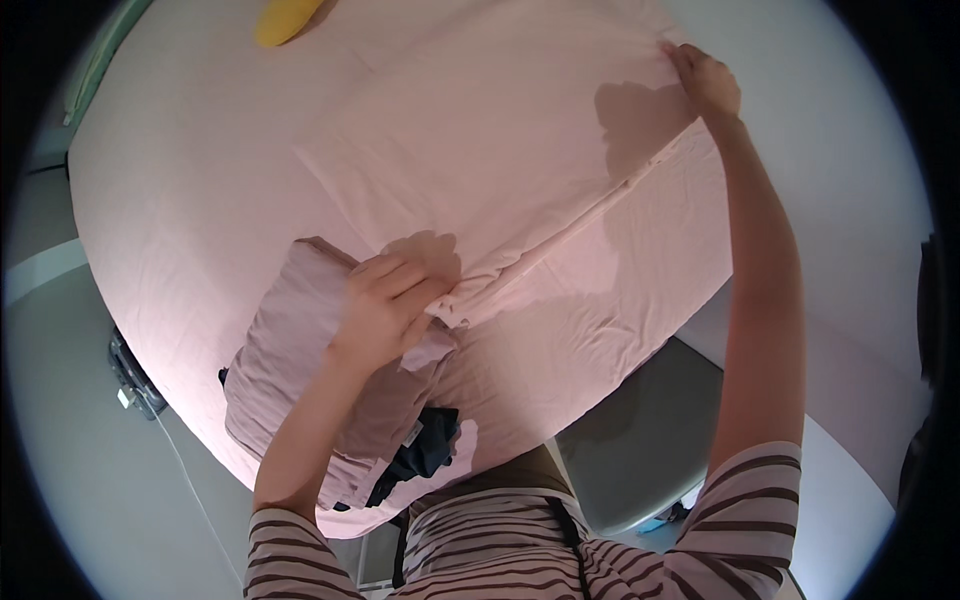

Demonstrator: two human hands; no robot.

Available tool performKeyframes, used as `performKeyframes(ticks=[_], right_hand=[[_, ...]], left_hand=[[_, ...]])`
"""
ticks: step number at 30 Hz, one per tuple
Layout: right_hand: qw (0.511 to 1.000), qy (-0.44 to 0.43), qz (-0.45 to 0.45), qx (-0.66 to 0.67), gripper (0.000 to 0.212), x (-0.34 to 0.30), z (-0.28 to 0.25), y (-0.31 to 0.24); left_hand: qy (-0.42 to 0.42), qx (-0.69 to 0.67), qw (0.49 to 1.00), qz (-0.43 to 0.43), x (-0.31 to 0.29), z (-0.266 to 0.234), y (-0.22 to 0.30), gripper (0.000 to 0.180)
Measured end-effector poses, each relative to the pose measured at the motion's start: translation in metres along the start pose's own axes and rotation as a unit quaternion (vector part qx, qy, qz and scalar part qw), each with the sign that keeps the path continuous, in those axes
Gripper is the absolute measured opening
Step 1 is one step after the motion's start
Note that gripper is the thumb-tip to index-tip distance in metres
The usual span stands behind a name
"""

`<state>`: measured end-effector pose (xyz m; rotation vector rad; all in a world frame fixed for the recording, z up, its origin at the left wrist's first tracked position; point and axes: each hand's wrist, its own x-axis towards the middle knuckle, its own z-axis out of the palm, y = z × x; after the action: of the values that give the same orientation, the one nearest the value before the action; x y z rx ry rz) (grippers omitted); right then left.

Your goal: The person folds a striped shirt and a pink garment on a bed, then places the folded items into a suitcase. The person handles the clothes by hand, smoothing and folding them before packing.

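Observation:
A large pale pink bedding cloth [500,160], the kind a sheet or cover is made of, lies spread over a pink-covered bed [180,160]. Its near edge runs on a slant between my hands. My left hand [390,305] pinches that edge at its near left end, fingers closed. At the far right, my right hand [708,80] grips the cloth with its fingers curled in, beside the bed's right side. Partly under my left hand and forearm lies a folded mauve cloth [285,345]. Dark navy fabric [430,445] pokes out beneath it.
A yellow rounded object [285,20] lies at the bed's far left. In front of the bed's near right edge is a dark grey seat [640,440]. A black device [135,375] with a white cord is on the left floor. A pale wall [840,150] rises at right.

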<state>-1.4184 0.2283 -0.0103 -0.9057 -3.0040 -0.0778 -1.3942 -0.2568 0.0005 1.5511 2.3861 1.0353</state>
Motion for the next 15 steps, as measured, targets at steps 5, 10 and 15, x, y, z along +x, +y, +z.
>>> performKeyframes(ticks=[5, 10, 15], right_hand=[[0.997, 0.041, -0.050, 0.032, 0.042, -0.003, 0.036, 0.034], [0.991, -0.107, -0.004, 0.086, 0.056, -0.013, 0.104, 0.064], [0.939, -0.218, 0.053, 0.260, 0.070, -0.005, 0.093, 0.018]], left_hand=[[-0.059, 0.041, 0.997, 0.011, -0.018, 0.008, 0.014, 0.025], [-0.152, -0.012, 0.988, 0.017, -0.006, 0.028, 0.000, 0.029], [-0.055, 0.057, 0.996, -0.030, 0.038, 0.028, -0.024, 0.047]])
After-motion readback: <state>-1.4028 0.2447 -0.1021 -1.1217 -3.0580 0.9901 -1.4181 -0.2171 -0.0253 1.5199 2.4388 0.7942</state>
